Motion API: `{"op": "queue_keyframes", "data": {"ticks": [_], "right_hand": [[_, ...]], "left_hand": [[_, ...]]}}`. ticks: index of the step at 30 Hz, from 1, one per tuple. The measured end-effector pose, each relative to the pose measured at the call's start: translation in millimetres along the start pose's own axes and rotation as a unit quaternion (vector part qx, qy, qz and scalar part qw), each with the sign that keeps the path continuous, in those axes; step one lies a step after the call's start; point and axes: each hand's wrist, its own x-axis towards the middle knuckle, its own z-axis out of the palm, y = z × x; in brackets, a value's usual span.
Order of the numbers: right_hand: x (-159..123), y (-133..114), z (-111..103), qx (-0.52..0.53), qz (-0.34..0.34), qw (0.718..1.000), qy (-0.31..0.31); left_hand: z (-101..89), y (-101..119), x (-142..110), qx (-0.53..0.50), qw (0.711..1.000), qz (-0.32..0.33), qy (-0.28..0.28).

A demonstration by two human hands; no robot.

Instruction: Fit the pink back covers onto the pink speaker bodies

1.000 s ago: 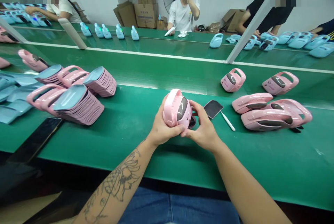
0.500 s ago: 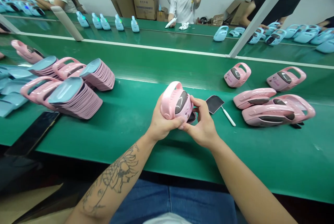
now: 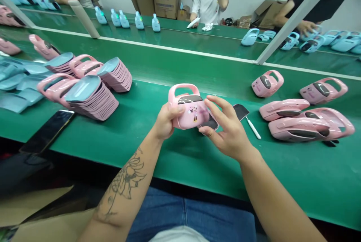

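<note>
The left hand grips a pink handled case, while the right hand stands open just beside it at 3 o'clock, near a dark paddle at 2 o'clock.

Left hand curled in a closed grip, tattooed left forearm angled up and right, right hand open with fingers spread, bare right forearm angled up and left.
</note>
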Motion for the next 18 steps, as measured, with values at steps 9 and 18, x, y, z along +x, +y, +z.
{"op": "queue_keyframes", "data": {"ticks": [9, 18], "right_hand": [[21.7, -9.0, -13.7, -0.030, 0.007, 0.992, -0.122], [32.9, -6.3, -7.1, -0.016, 0.020, 0.988, -0.151]], "left_hand": [[-2.5, -7.6, 1.4, -0.027, 0.994, -0.107, 0.020], [7.2, -8.7, -1.0, -0.067, 0.984, -0.145, 0.073]]}}
